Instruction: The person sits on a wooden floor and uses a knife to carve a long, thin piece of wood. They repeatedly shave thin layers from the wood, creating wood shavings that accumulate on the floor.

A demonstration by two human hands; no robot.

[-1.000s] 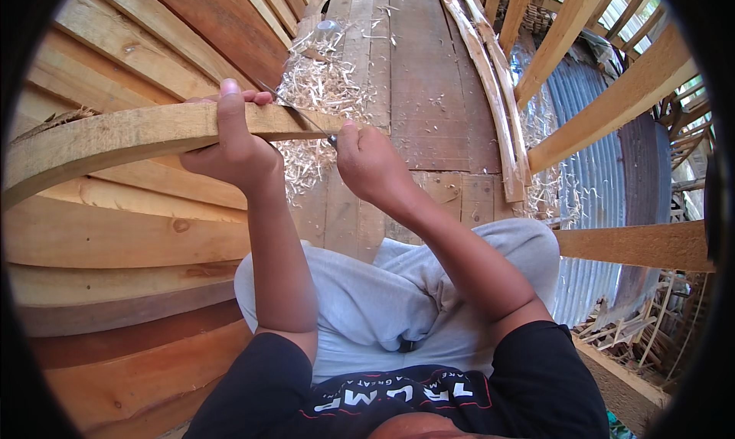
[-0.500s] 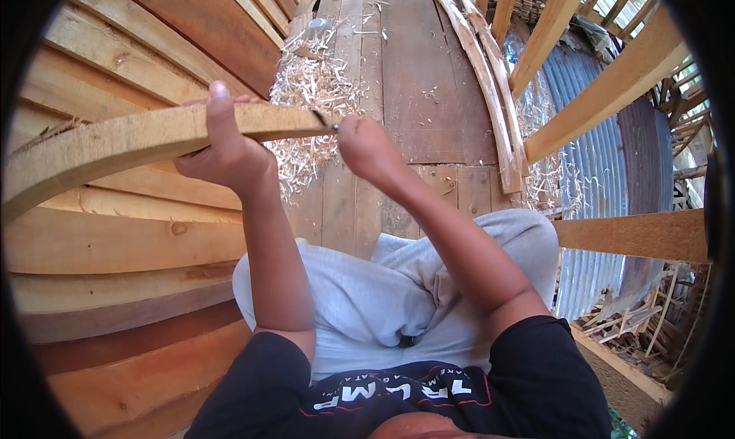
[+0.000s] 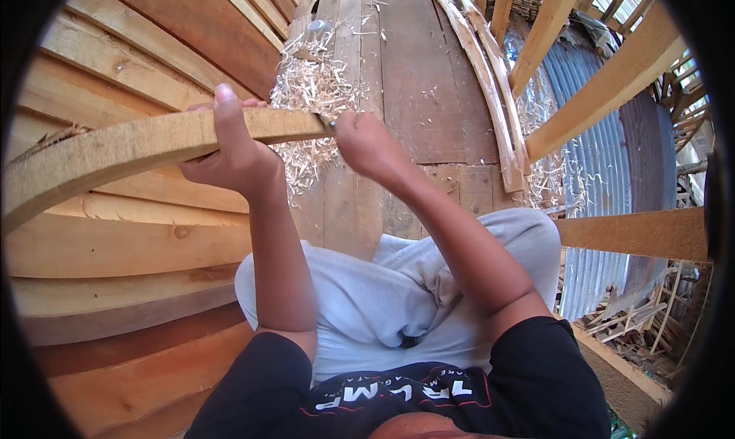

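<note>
My left hand (image 3: 237, 152) grips a long pale wooden plank (image 3: 153, 138), its thumb over the near face and its other fingers behind. The plank reaches from the left rim to just short of my right hand (image 3: 371, 144). That right hand is closed round a knife, whose handle is hidden in the fist. Only a short dark knife blade (image 3: 323, 120) shows, lying against the plank's right end. How deep the edge sits in the wood cannot be seen.
Curled wood shavings (image 3: 314, 79) lie heaped on the board floor (image 3: 421, 71) beyond the plank. Plank walling (image 3: 122, 248) rises close on the left. Two long pale strips (image 3: 490, 79) lie to the right, before wooden posts (image 3: 605, 87) and corrugated metal sheets (image 3: 589, 133). My crossed legs (image 3: 367, 293) are below.
My left hand and the plank have shifted slightly to the right. The right fist has moved a little, and the blade remains at the plank's end.
</note>
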